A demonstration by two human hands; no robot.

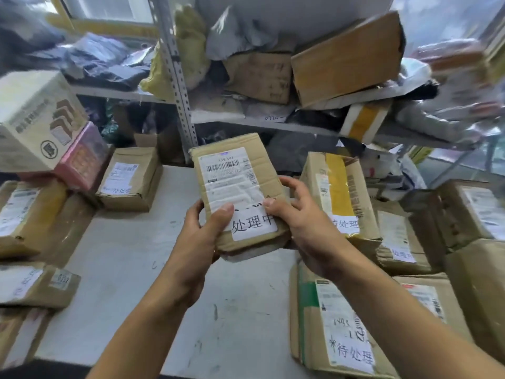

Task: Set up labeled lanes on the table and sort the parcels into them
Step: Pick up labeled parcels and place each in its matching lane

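A flat brown cardboard parcel with a barcode label and a white handwritten sticker is held up over the middle of the white table. My left hand grips its lower left corner, thumb on the label. My right hand holds its lower right edge, thumb touching the sticker. Labeled parcels lie in groups on both sides: a box with a handwritten sticker at the back left, a yellow-taped box and a green-striped box at the right.
Stacked cardboard boxes crowd the table's left edge, with a white printed carton and a pink box above them. More boxes pile up at the right. A metal shelf rack behind holds boxes and plastic mailers.
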